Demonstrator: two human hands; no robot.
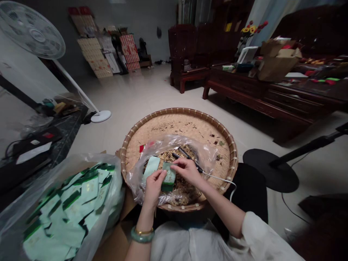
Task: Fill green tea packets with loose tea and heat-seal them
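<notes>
My left hand (153,189) grips a pale green packet (151,168) with a dark green end (168,177), and the packet stands up over a round woven bamboo tray (179,113). My right hand (187,171) closes around a slim black corded tool (187,154), its fingertips close to the packet's dark end. A white cable (220,178) runs from the tool to the right. Beneath my hands, a clear plastic bag (170,144) lies in the tray over a heap of dried herbs or tea (176,158). A large clear bag of green packets (67,214) sits to my left.
A cardboard box (119,232) is under the bag of packets, and a dark counter with devices (35,145) stands at far left. A white standing fan (32,29) is behind it. A round black stand base (270,170) is to my right, with dark wooden furniture (261,87) beyond.
</notes>
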